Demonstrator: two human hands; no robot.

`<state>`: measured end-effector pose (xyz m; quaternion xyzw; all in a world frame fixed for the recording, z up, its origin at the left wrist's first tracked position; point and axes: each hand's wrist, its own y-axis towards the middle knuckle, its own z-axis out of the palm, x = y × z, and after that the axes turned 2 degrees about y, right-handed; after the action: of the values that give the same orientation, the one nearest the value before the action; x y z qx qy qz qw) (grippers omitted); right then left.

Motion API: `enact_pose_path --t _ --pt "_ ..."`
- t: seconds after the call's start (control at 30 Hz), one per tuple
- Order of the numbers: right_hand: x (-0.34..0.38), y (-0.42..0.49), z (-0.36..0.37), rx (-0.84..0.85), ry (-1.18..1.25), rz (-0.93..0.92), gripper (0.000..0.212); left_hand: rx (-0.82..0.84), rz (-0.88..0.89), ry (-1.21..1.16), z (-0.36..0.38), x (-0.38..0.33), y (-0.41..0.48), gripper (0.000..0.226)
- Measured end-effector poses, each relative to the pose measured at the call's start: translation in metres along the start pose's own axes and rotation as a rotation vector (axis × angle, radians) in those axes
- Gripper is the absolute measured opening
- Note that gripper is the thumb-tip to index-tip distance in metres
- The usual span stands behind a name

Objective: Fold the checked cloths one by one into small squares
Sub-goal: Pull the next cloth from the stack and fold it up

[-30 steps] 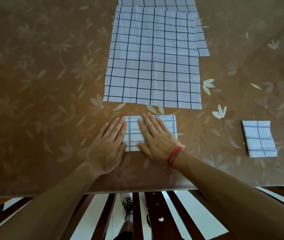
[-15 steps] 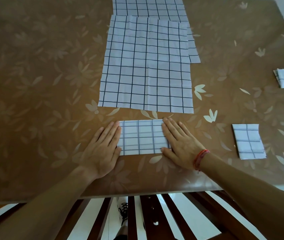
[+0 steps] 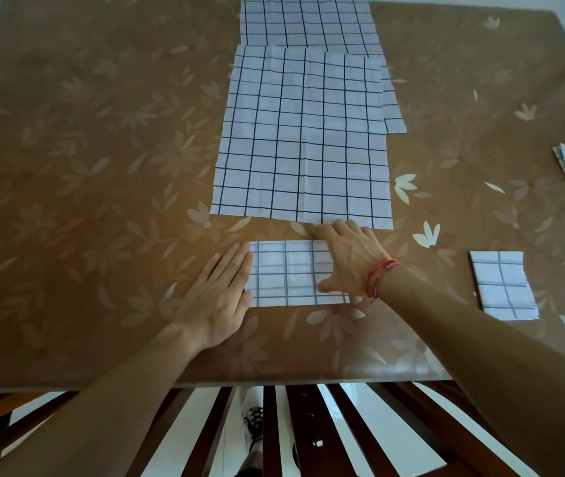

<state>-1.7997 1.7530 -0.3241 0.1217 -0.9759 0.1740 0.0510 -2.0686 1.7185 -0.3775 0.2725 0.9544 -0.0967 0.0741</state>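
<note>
Five checked cloths (image 3: 303,139); brown floral table (image 3: 85,166)

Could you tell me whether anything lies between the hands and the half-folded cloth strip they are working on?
Nothing visible does. The left hand lies flat at the strip's left end, and the right hand already covers its right end. The open cloth lies just beyond, apart.

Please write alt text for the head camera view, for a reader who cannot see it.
Two hands work a folded checked strip on a brown table: left hand flat on one end, right hand on the other. Unfolded cloths lie beyond; two folded squares sit right.
</note>
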Motion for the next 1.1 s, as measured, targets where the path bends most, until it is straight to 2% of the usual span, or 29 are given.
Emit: enact_pose_path --t 0.13,0.37,0.5,0.57,0.67,0.8,0.93,1.1 --pt "0.001 0.010 -0.005 0.077 0.052 0.065 0.087 0.020 -0.011 -0.053 -0.002 -0.002 0.001 0.065" --pt "0.004 0.021 -0.009 0.119 0.103 0.141 0.078 0.014 -0.018 -0.076 -0.006 -0.003 0.003 0.067" --pt "0.004 0.021 -0.014 0.125 0.394 0.230 0.045 -0.011 -0.025 -0.128 -0.012 -0.005 0.004 0.063" --pt "0.006 0.021 -0.017 0.118 0.466 0.247 0.028 -0.033 -0.032 -0.136 -0.015 -0.006 0.005 0.064" --pt "0.008 0.018 -0.018 0.098 0.534 0.268 0.015 -0.069 -0.049 -0.148 -0.016 -0.009 0.005 0.062" --pt "0.007 0.006 -0.012 0.012 0.707 0.362 0.013 -0.159 -0.043 -0.195 -0.017 -0.021 -0.002 0.058" --pt "0.011 -0.010 0.001 -0.096 0.901 0.495 0.013 -0.178 0.015 -0.219 -0.016 -0.039 -0.013 0.065" --pt "0.029 -0.035 0.008 -0.137 1.362 0.771 0.009 -0.185 0.041 -0.224 -0.009 -0.058 -0.020 0.072"
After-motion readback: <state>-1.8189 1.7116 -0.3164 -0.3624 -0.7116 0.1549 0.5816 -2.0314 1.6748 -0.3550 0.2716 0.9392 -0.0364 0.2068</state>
